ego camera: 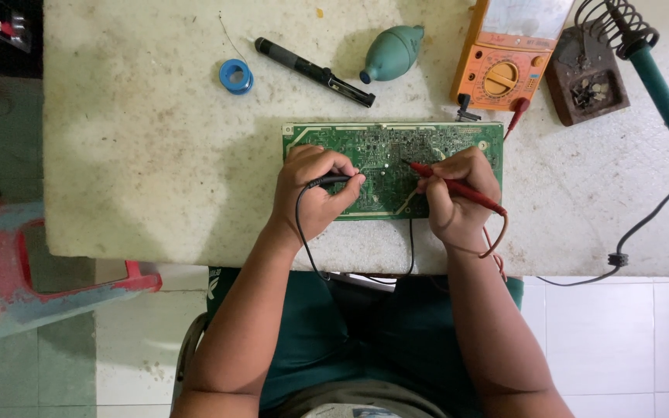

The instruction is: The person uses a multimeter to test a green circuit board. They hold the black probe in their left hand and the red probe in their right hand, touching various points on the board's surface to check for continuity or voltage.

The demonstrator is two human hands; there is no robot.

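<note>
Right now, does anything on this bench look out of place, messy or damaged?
Nothing is spilled or broken. The worn white tabletop is stained, and the teal-handled soldering iron sits in its coil stand with its black cord trailing over the edge.

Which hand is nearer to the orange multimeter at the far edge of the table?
The right hand. It holds the red probe on the green circuit board, just below the orange multimeter. The left hand, holding the black probe, is farther left.
</note>
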